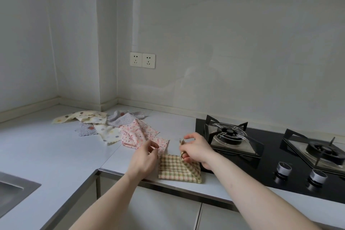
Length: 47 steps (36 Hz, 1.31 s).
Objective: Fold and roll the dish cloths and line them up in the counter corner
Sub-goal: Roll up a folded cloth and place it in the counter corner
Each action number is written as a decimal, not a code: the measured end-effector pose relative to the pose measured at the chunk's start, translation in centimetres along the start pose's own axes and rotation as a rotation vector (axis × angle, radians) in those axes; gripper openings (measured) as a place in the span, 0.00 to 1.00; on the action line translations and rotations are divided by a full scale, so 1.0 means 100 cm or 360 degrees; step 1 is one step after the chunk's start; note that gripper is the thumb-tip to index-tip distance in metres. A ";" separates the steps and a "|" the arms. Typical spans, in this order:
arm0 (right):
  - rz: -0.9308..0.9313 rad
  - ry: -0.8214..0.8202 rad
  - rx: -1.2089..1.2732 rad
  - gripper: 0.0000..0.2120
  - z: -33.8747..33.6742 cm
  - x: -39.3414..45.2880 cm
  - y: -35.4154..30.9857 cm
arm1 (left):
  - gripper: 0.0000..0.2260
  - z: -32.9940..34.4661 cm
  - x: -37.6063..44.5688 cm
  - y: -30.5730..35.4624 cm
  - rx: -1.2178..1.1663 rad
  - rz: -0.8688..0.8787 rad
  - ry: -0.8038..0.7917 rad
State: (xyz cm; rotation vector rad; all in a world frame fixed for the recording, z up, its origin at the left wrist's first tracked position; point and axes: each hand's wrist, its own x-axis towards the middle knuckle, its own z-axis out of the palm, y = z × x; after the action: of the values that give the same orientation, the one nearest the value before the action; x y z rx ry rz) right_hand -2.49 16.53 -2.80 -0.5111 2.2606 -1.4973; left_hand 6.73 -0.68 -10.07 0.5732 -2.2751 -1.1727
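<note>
While pinching the far right corner of the check cloth [178, 169], lifts it clear of the counter [56, 151]: right hand [196, 150], fingers curled tight round the raised edge, thumb uppermost. Just left of that grip, left hand [144, 157] at the cloth's far left corner, thumb and forefinger closed together there; cannot tell for sure how much fabric caught between them. Below both grips, rest of the check cloth flat near the counter's front edge, folded, green and tan squares. Beyond the left hand and touching its fingers' far side, pink floral cloth [139, 134], crumpled. Further left and back from it, loose pile [97, 123] of grey and cream dotted cloths, unfolded, spread toward the wall corner. Right of the right-hand grip, black hob [270, 157] with two burners and two knobs, its near-left corner just beside the wrist. Far left and low, sink [16, 190] rim. Behind on the wall, double socket [142, 60].
</note>
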 end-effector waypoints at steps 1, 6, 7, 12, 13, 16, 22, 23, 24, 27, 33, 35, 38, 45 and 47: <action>0.0000 -0.0013 -0.0001 0.20 0.007 0.000 0.000 | 0.05 0.000 0.001 -0.001 -0.0023 -0.0002 0.0007; -0.0063 -0.0054 -0.0108 0.18 0.033 0.000 0.002 | 0.05 0.000 0.002 -0.001 -0.0078 0.0012 0.0028; -0.0078 -0.0041 -0.0152 0.17 0.037 -0.001 0.003 | 0.05 0.000 0.002 -0.001 -0.0080 0.0020 0.0028; -0.0236 0.0135 -0.0306 0.13 0.036 -0.002 0.003 | 0.03 0.001 0.002 -0.003 -0.0070 0.0015 0.0023; -0.0286 0.0181 -0.0394 0.11 0.031 -0.004 0.003 | 0.03 0.001 0.003 -0.003 -0.0059 0.0010 0.0016; -0.0338 0.0162 -0.0852 0.12 0.020 -0.011 0.007 | 0.04 0.002 0.003 -0.002 0.0000 0.0016 0.0007; -0.0202 -0.0016 -0.1273 0.19 0.026 -0.020 0.014 | 0.06 0.004 0.001 0.001 0.0233 0.0017 -0.0001; -0.0194 -0.0037 -0.1274 0.18 0.027 -0.019 0.015 | 0.06 0.004 0.000 0.001 0.0257 0.0017 -0.0005; -0.0189 -0.0044 -0.1256 0.17 0.028 -0.018 0.016 | 0.06 0.004 0.000 0.002 0.0273 0.0018 -0.0008; -0.0196 -0.0002 -0.1202 0.13 0.029 -0.015 0.018 | 0.04 0.004 -0.002 0.001 0.0290 0.0019 -0.0024; -0.0231 0.0042 -0.1101 0.13 0.023 -0.015 0.016 | 0.05 0.005 0.000 0.000 0.0333 0.0054 -0.0011; -0.0198 -0.0043 -0.1191 0.12 0.023 -0.016 0.015 | 0.05 0.005 0.001 -0.001 0.0339 0.0053 -0.0006; -0.0205 -0.0116 -0.1356 0.17 0.024 -0.018 0.016 | 0.05 0.006 0.001 -0.002 0.0348 0.0062 -0.0001; -0.0272 -0.0036 -0.1193 0.07 0.029 -0.019 0.018 | 0.04 0.007 0.001 -0.004 0.0364 0.0086 0.0002; -0.0298 0.0020 -0.1106 0.07 0.029 -0.019 0.017 | 0.04 0.007 0.002 -0.004 0.0374 0.0086 -0.0003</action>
State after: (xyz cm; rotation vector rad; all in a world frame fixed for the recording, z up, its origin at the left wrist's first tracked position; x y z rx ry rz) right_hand 0.42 15.81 -5.21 -0.9229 2.7768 -0.7365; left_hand 6.20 -0.58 -10.69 0.5931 -2.4317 -0.8868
